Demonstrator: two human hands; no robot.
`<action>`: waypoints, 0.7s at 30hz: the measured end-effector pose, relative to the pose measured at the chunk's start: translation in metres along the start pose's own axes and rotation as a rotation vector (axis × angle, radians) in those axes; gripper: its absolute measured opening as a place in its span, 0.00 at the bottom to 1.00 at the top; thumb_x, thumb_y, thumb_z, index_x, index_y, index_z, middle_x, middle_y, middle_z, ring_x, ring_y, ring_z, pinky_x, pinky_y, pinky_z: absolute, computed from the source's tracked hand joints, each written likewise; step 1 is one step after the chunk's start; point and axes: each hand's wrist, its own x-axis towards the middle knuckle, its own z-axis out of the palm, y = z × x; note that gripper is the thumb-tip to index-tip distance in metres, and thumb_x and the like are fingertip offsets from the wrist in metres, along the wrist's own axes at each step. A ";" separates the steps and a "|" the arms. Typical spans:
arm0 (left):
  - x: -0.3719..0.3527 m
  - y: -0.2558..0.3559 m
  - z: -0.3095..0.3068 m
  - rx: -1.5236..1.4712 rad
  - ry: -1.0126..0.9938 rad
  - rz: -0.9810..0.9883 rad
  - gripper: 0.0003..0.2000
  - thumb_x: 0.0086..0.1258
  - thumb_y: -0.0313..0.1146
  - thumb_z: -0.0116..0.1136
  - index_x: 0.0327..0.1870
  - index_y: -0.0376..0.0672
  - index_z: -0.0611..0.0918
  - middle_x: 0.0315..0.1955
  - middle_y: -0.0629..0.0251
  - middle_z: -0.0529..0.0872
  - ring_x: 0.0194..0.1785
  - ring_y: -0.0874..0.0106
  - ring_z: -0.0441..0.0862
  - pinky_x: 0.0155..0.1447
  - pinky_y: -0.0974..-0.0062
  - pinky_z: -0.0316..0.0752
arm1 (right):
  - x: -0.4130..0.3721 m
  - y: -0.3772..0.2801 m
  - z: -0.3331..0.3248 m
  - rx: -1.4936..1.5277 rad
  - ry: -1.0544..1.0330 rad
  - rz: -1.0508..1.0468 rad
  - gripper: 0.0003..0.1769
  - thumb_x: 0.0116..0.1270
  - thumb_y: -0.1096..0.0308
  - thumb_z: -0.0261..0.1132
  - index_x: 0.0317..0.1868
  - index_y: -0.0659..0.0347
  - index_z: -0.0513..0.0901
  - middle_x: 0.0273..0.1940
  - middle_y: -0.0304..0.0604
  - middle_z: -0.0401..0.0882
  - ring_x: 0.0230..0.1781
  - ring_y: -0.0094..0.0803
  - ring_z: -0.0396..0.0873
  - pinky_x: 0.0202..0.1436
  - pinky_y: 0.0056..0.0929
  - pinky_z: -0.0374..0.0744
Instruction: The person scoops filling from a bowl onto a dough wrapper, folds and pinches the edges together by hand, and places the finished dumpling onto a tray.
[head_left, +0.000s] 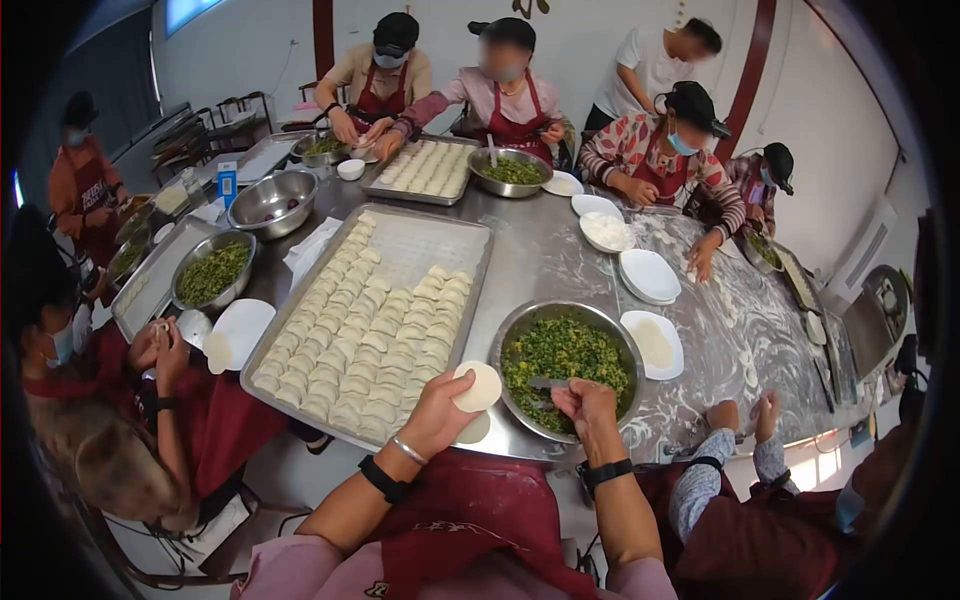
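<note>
A round white dough wrapper (pixel 478 388) lies in my left hand (pixel 437 410), which is raised beside the near corner of the dumpling tray. My right hand (pixel 588 405) is closed on the handle of a flat metal spatula (pixel 548 382), over the near side of a steel bowl. Chopped green and yellow filling (pixel 570 350) fills much of that bowl (pixel 638 372). The spatula's end touches the filling. Rows of folded dumplings (pixel 370 340) cover most of the large metal tray (pixel 484 262) at left. Another wrapper (pixel 474 428) lies on the table just below my left hand.
Right of the bowl, a white plate (pixel 672 366) holds wrappers, with stacked plates (pixel 650 276) behind. Flour covers the right table (pixel 740 330). Several people in aprons sit around, one close at left (pixel 165 360). Across stand a second dumpling tray (pixel 468 165) and bowls (pixel 272 203).
</note>
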 end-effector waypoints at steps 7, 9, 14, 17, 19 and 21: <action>-0.002 0.000 -0.005 0.007 -0.035 0.026 0.18 0.81 0.30 0.49 0.65 0.28 0.70 0.60 0.51 0.79 0.64 0.59 0.79 0.73 0.58 0.72 | 0.003 0.000 -0.005 0.067 -0.024 0.050 0.09 0.72 0.79 0.57 0.47 0.79 0.77 0.37 0.62 0.85 0.33 0.46 0.89 0.37 0.36 0.93; -0.003 0.002 -0.006 0.010 -0.029 0.029 0.18 0.81 0.31 0.50 0.65 0.28 0.71 0.59 0.51 0.79 0.64 0.60 0.79 0.73 0.58 0.72 | 0.008 0.001 -0.008 0.093 -0.042 0.060 0.10 0.71 0.79 0.57 0.47 0.80 0.77 0.37 0.62 0.85 0.34 0.46 0.89 0.37 0.37 0.93; -0.001 0.004 -0.006 0.000 0.010 0.034 0.18 0.81 0.31 0.50 0.65 0.28 0.71 0.60 0.51 0.79 0.64 0.58 0.79 0.73 0.55 0.72 | 0.022 0.007 -0.013 0.164 -0.047 0.084 0.10 0.71 0.79 0.58 0.46 0.81 0.77 0.41 0.63 0.84 0.38 0.48 0.89 0.39 0.38 0.93; 0.013 -0.002 -0.016 -0.063 -0.040 0.070 0.17 0.81 0.31 0.50 0.63 0.28 0.71 0.59 0.49 0.79 0.64 0.56 0.79 0.75 0.53 0.71 | 0.019 0.002 -0.019 0.206 -0.048 0.079 0.10 0.70 0.79 0.59 0.46 0.82 0.77 0.41 0.62 0.84 0.38 0.49 0.89 0.41 0.38 0.92; 0.015 0.001 -0.005 -0.090 -0.022 0.072 0.14 0.80 0.30 0.50 0.59 0.30 0.74 0.54 0.53 0.82 0.59 0.62 0.82 0.68 0.61 0.77 | 0.020 0.000 -0.026 0.206 -0.055 0.067 0.10 0.73 0.76 0.59 0.48 0.77 0.78 0.42 0.59 0.84 0.41 0.46 0.88 0.46 0.37 0.92; 0.017 0.004 0.005 -0.066 -0.027 0.057 0.15 0.81 0.32 0.50 0.59 0.30 0.74 0.53 0.54 0.82 0.58 0.63 0.82 0.68 0.62 0.76 | 0.005 -0.013 -0.021 0.245 -0.043 0.035 0.09 0.74 0.76 0.60 0.46 0.77 0.78 0.41 0.59 0.83 0.41 0.46 0.88 0.46 0.36 0.92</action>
